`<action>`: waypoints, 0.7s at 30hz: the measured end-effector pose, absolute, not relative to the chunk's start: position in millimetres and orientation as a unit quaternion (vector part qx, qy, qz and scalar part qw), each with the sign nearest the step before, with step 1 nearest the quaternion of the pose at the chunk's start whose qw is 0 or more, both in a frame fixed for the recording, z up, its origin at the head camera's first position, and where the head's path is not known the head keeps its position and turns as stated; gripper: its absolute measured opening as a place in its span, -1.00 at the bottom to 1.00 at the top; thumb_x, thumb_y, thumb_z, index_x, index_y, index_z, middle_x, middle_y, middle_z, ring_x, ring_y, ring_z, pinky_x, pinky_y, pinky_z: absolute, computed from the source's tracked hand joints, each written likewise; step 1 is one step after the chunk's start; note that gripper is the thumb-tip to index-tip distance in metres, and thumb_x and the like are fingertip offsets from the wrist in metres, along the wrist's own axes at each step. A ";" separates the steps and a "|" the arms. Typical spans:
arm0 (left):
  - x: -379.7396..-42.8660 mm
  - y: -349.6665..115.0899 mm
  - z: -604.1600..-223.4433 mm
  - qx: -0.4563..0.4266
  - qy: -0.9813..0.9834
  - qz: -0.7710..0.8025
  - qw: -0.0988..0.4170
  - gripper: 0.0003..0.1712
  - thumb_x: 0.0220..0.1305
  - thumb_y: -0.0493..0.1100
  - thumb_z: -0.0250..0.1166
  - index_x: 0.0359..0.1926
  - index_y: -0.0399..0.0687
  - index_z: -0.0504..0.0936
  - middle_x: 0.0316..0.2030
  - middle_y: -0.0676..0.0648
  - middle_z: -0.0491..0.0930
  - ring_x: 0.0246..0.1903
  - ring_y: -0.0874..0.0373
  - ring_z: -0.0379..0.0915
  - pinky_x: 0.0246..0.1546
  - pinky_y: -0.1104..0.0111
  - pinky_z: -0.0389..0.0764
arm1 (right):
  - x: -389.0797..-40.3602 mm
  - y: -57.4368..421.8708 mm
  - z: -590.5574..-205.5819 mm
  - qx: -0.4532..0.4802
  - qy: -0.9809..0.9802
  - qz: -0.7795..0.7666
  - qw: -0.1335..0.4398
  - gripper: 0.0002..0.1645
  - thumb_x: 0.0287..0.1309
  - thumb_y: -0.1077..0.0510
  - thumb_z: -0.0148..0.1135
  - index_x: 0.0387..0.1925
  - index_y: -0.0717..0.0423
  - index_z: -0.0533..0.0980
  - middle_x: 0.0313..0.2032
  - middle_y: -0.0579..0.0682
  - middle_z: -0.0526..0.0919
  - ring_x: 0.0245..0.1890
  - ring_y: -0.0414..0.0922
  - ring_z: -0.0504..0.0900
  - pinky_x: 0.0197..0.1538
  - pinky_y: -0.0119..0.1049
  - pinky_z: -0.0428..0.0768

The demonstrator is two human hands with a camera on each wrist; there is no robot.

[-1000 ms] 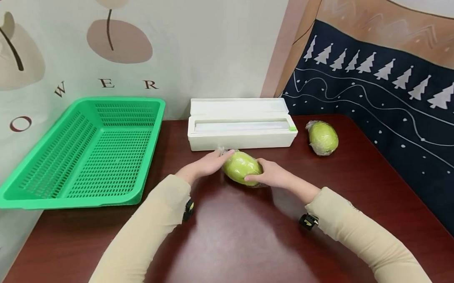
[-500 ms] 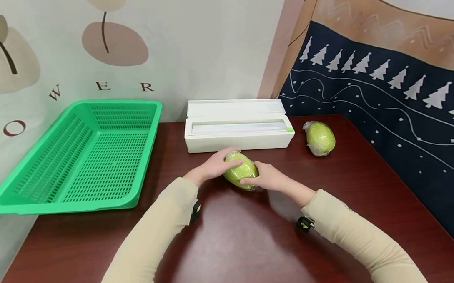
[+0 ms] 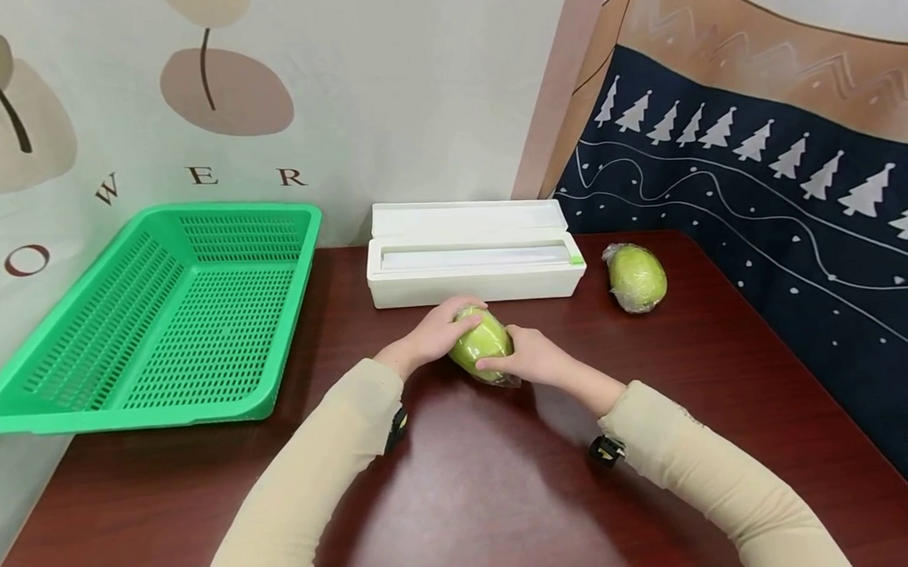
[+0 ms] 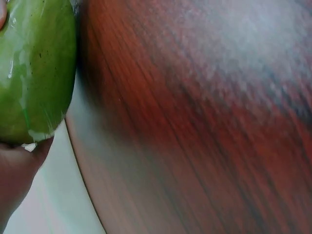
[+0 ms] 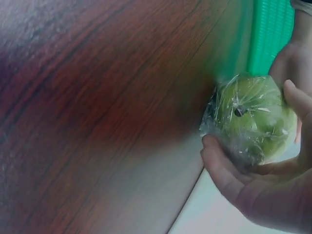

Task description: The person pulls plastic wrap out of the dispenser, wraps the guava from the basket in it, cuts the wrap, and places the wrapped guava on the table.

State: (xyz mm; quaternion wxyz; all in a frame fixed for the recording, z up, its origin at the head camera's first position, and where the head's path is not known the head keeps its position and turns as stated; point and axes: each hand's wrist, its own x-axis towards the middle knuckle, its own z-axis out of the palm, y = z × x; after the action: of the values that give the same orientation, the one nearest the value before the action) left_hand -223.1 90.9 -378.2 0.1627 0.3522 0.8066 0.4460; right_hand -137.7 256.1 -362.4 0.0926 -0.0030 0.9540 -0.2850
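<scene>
A green oval fruit, mango-like and wrapped in clear cling film, is held low over the table between both hands. My left hand grips its left end, thumb over the top and fingers along the far side. At the other end my right hand grips it with thumb and fingers spread around it. In the right wrist view, crinkled film covers the fruit's end around a dark stem spot. The left wrist view shows smooth film on the fruit's green side. Farther right lies a second wrapped fruit.
Just behind the hands stands a white cling film box, its lid raised and the roll inside. A green plastic basket occupies the left side. The dark red table meets a printed cloth on the right.
My left hand has slid from the fruit's far left end to a fuller grip, thumb now over its top. The fruit has turned slightly; the right hand keeps its hold.
</scene>
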 end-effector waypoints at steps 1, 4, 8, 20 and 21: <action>-222.7 90.7 -377.4 0.351 0.808 0.445 0.161 -0.58 0.40 -0.06 -0.03 0.20 -0.05 0.42 0.26 -0.14 0.33 0.17 -0.01 0.29 0.16 0.14 0.36 | -138.7 256.5 -362.8 -0.005 0.953 -0.286 0.094 -0.30 -0.01 -0.21 0.30 -0.09 0.31 0.43 -0.31 0.07 0.61 -0.38 -0.15 0.53 -0.32 -0.35 0.50; -222.2 89.5 -375.4 0.351 0.820 0.428 0.147 -0.60 0.39 -0.05 -0.03 0.18 -0.02 0.44 0.24 -0.12 0.37 0.15 0.00 0.33 0.15 0.15 0.38 | -142.7 260.4 -364.5 -0.015 0.950 -0.294 0.101 -0.31 -0.02 -0.22 0.31 -0.08 0.27 0.44 -0.31 0.04 0.60 -0.38 -0.16 0.52 -0.33 -0.36 0.49; -224.4 84.0 -375.6 0.361 0.833 0.397 0.136 -0.51 0.34 0.03 0.05 0.24 0.03 0.40 0.25 -0.07 0.38 0.17 0.04 0.32 0.17 0.16 0.37 | -147.5 267.1 -364.7 -0.039 0.943 -0.310 0.116 -0.27 -0.01 -0.21 0.32 0.06 0.20 0.42 -0.24 0.05 0.61 -0.32 -0.14 0.53 -0.25 -0.32 0.52; -226.5 68.3 -380.4 0.338 0.831 0.407 0.171 -0.18 -0.08 0.07 0.47 0.17 -0.03 0.30 0.07 -0.07 0.45 0.00 0.07 0.44 0.05 0.23 0.48 | -153.3 283.7 -369.0 -0.095 0.923 -0.359 0.106 -0.30 0.02 -0.01 0.35 0.09 0.26 0.29 -0.03 0.17 0.55 -0.08 -0.05 0.54 -0.01 -0.23 0.50; -225.2 67.5 -380.1 0.336 0.835 0.404 0.163 -0.23 -0.09 0.09 0.47 0.11 -0.02 0.33 0.02 -0.07 0.48 -0.03 0.08 0.45 0.03 0.24 0.49 | -152.4 283.3 -368.9 -0.104 0.922 -0.357 0.105 -0.27 0.00 0.01 0.36 0.11 0.26 0.28 -0.02 0.16 0.55 -0.06 -0.05 0.53 0.01 -0.22 0.49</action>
State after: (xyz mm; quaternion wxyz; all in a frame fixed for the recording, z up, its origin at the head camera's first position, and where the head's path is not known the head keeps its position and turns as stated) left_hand -225.2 67.5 -380.1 0.1627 0.3359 0.8349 0.4045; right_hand -152.4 283.3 -368.9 0.1052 -0.1040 0.9224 -0.3568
